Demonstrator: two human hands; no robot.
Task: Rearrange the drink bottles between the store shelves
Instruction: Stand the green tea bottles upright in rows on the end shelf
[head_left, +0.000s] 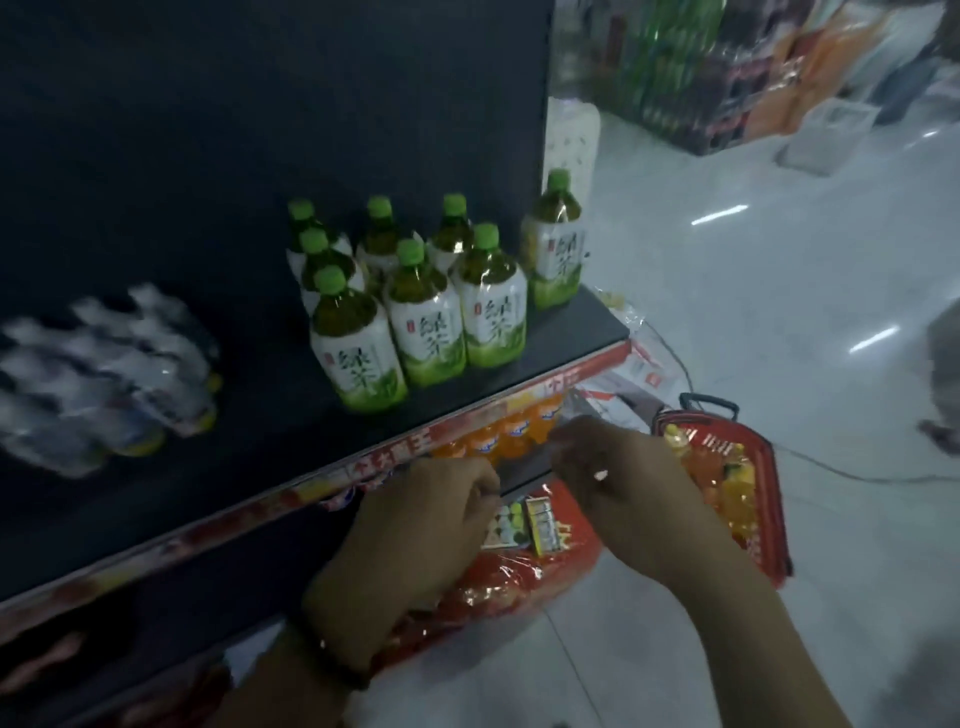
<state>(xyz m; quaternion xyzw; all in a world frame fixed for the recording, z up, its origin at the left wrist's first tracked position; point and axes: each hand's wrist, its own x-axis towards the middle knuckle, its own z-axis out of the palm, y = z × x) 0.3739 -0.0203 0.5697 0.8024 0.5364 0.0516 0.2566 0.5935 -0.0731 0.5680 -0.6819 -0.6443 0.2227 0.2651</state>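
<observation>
Orange bottles (511, 431) stand one o'clock from the left hand (415, 525), eleven from the right hand (618, 483). Both hands look curled. I cannot tell if they hold anything.

Red basket (772, 519), red pkg (519, 579), white tile floor (779, 312)

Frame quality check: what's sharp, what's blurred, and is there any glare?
Head view: dim; the green tea bottles read sharply, labels legible; the shrink-wrapped bottle pack at left is smeared by blur; the background drink stacks are soft; light streaks glare on the floor.
</observation>
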